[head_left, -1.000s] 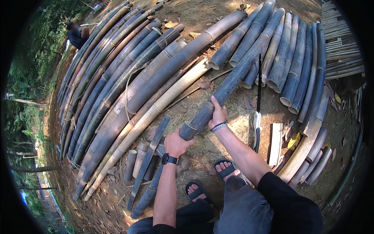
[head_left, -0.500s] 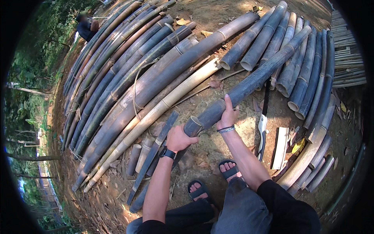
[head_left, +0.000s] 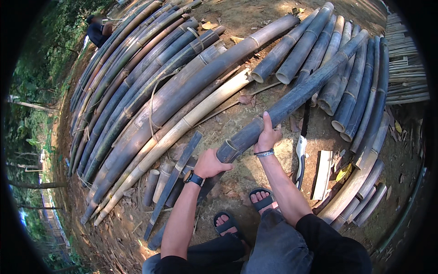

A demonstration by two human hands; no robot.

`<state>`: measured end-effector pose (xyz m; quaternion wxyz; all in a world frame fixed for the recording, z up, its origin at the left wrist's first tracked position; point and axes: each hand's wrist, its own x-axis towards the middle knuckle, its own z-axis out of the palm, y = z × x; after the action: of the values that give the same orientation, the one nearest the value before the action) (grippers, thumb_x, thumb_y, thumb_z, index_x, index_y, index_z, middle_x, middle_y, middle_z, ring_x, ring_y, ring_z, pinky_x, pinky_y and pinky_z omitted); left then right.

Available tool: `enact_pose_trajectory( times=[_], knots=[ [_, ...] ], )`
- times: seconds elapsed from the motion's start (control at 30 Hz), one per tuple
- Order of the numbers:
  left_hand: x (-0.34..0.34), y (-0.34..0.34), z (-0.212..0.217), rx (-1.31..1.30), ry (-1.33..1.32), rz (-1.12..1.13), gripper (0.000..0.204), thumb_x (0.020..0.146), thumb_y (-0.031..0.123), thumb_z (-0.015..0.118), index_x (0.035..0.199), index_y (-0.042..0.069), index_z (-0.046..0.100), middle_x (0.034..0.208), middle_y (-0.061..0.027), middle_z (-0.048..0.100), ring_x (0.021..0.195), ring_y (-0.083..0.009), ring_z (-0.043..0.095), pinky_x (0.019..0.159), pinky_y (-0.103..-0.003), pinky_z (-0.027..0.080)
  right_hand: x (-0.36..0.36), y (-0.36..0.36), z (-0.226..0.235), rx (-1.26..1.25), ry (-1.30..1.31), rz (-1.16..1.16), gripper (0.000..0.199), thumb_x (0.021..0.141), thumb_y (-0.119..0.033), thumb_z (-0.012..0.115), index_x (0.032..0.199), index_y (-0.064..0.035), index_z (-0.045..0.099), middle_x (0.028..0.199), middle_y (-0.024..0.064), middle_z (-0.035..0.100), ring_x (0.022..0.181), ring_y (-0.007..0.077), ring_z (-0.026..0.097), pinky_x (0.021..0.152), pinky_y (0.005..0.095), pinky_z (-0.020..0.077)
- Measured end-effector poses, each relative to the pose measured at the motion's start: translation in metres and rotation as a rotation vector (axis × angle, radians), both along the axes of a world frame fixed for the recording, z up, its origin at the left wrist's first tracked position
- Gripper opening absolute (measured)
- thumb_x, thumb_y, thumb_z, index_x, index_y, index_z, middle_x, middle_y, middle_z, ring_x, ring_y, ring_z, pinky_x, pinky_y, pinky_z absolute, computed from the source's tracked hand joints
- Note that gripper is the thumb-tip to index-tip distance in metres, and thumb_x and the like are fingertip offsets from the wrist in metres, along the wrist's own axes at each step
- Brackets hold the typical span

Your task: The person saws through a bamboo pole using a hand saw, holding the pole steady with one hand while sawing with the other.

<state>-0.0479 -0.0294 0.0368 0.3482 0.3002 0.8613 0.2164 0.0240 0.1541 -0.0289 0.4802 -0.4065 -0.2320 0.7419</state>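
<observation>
Both of my hands hold a long dark bamboo pole [head_left: 296, 96] that slants up toward the far right. My left hand [head_left: 211, 163], with a watch on its wrist, is closed round the near end of the pole, its thumb pointing right. Farther up, my right hand [head_left: 267, 133] clasps the pole from the right with its thumb lying along the top; its fingers are partly hidden beneath. Right of this hand lies a hand saw [head_left: 300, 150] with a white and black handle, its dark blade running under the pole.
Long bamboo poles [head_left: 182, 109] lie stacked on the left. Shorter bamboo pieces [head_left: 351, 98] fan out at the right. A split bamboo piece [head_left: 323, 175] rests near the saw, and a narrow dark strip [head_left: 175, 180] left of my feet. A person [head_left: 96, 32] sits at far left.
My view has shifted slightly, so the ground and stacks appear a little farther left. Both hands keep their hold on the bamboo pole, which stays nearly in place.
</observation>
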Motion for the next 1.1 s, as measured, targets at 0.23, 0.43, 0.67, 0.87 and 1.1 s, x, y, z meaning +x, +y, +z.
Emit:
enact_pose_trajectory(
  times=[0.23, 0.43, 0.67, 0.87, 1.1],
  knots=[
    [0.002, -0.003, -0.006, 0.026, -0.128, 0.024, 0.05, 0.066, 0.034, 0.086, 0.092, -0.006, 0.068, 0.077, -0.0105, 0.069, 0.068, -0.0177, 0.064, 0.07, -0.033, 0.052, 0.001, -0.001, 0.021, 0.08, -0.216, 0.053, 0.06, 0.087, -0.023, 0.078, 0.129, 0.0068, 0.048, 0.111, 0.0156, 0.064, 0.097, 0.021, 0.062, 0.088, 0.0347, 0.0489],
    [-0.002, -0.003, -0.013, 0.03, -0.264, -0.024, 0.048, 0.068, 0.03, 0.085, 0.095, -0.006, 0.067, 0.08, -0.0076, 0.068, 0.073, -0.0154, 0.062, 0.073, -0.03, 0.051, 0.0, 0.006, 0.004, 0.165, -0.129, 0.118, 0.059, 0.085, -0.026, 0.079, 0.126, 0.0073, 0.051, 0.107, 0.0155, 0.067, 0.093, 0.0194, 0.062, 0.085, 0.0339, 0.0497],
    [0.002, -0.005, -0.025, 0.117, -0.405, 0.013, 0.047, 0.068, 0.023, 0.086, 0.1, -0.006, 0.067, 0.085, -0.0049, 0.068, 0.077, -0.0143, 0.062, 0.075, -0.03, 0.051, -0.005, 0.008, 0.017, 0.188, -0.255, 0.193, 0.051, 0.085, -0.024, 0.079, 0.119, 0.0067, 0.055, 0.108, 0.0154, 0.067, 0.094, 0.02, 0.064, 0.084, 0.0342, 0.0516],
    [0.011, -0.016, -0.037, 0.13, -0.557, 0.036, 0.052, 0.069, 0.021, 0.085, 0.108, -0.008, 0.066, 0.09, -0.0081, 0.069, 0.077, -0.0155, 0.063, 0.073, -0.031, 0.051, -0.005, 0.004, -0.005, 0.104, -0.335, 0.179, 0.052, 0.083, -0.025, 0.08, 0.115, 0.0086, 0.057, 0.102, 0.018, 0.07, 0.088, 0.0221, 0.067, 0.081, 0.0343, 0.0521],
    [0.019, -0.044, -0.014, 0.003, -0.215, -0.029, 0.097, 0.067, 0.05, 0.085, 0.131, -0.013, 0.05, 0.113, -0.0268, 0.066, 0.1, -0.0301, 0.066, 0.088, -0.039, 0.051, -0.01, -0.003, -0.02, 0.029, -0.435, 0.215, 0.074, 0.08, -0.028, 0.082, 0.13, 0.0142, 0.047, 0.111, 0.0208, 0.068, 0.096, 0.024, 0.065, 0.087, 0.0351, 0.0503]
  ],
)
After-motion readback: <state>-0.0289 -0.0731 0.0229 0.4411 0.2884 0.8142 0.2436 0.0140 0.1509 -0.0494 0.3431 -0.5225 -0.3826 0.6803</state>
